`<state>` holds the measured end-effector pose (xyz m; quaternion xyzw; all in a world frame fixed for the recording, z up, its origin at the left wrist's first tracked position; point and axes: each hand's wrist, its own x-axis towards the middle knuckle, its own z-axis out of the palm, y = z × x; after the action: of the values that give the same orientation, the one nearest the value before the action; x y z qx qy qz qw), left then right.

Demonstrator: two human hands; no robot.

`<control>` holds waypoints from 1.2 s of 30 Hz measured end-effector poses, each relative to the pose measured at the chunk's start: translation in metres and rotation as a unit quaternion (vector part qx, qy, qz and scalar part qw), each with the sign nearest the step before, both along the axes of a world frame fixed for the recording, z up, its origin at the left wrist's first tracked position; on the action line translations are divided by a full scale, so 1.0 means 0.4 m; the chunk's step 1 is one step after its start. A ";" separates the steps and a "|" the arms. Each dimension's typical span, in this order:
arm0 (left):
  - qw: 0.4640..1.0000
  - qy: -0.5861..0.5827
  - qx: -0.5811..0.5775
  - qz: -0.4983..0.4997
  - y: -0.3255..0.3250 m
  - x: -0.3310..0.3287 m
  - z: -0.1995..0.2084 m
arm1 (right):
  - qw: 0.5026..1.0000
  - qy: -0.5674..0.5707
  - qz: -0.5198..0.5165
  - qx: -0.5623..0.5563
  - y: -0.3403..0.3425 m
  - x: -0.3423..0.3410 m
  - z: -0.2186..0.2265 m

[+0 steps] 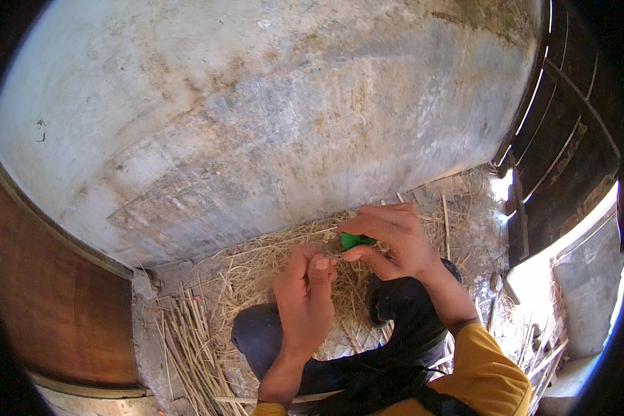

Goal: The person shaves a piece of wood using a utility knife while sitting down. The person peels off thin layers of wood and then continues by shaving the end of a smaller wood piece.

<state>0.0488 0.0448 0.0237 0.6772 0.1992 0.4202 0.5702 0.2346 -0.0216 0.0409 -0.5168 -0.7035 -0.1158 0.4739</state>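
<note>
A small bright green object (356,240), whose kind I cannot make out, sits in my right hand (399,239), between the bent fingers and the thumb. My left hand (305,295) is just to the left and a little nearer, closed with the thumb pressed against the curled forefinger. A tiny thin thing seems to show between the left thumb tip and the right thumb; it is too small to name. Both hands are raised in front of my bent knees, with their fingertips almost meeting.
Loose straw (256,274) covers the floor beneath my hands. Thin split sticks (194,340) lie in a bundle at the left. A stained wall (291,125) rises ahead, a brown wooden panel (55,277) stands left, and dark planks (561,152) are at the right.
</note>
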 end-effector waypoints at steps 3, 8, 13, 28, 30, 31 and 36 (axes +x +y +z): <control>0.999 0.019 0.029 0.011 -0.001 0.001 0.004 | 1.000 -0.004 -0.002 0.002 0.002 0.002 -0.003; 0.992 0.007 0.104 0.064 -0.007 0.021 0.013 | 1.000 -0.006 -0.014 -0.003 0.006 -0.004 0.000; 0.993 0.030 0.079 0.081 -0.014 0.021 0.020 | 0.996 -0.002 -0.085 0.019 0.034 0.032 -0.028; 1.000 -0.006 -0.010 0.028 -0.020 0.010 0.028 | 0.999 0.024 -0.014 -0.030 -0.036 0.008 0.013; 1.000 -0.014 0.000 0.024 -0.022 0.010 0.020 | 1.000 0.009 -0.016 -0.014 -0.029 -0.001 0.007; 0.999 -0.024 0.010 0.024 -0.020 0.012 0.015 | 0.999 0.003 -0.024 -0.025 -0.030 -0.006 0.013; 0.997 -0.033 0.053 0.037 -0.018 0.023 0.005 | 1.000 0.002 -0.015 0.009 -0.011 -0.005 -0.004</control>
<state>0.0579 0.0375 0.0259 0.6844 0.1820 0.4731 0.5240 0.2327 -0.0261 0.0393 -0.5235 -0.6936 -0.1280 0.4780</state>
